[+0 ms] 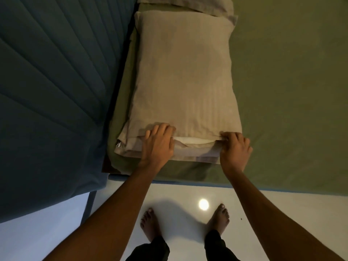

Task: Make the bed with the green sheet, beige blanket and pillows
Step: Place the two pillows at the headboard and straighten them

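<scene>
A beige pillow lies lengthwise on the green sheet, next to the headboard. Its open end faces me, and a strip of white inner pillow shows in the opening. My left hand rests on the near left part of the case with fingers fairly straight, pressing the fabric. My right hand pinches the case's edge at the near right corner. A second beige pillow lies beyond the first, at the top edge of the view.
The padded blue headboard fills the left side. Along the near side runs the bed's edge. I stand barefoot on a glossy white floor with a lamp's reflection between my feet.
</scene>
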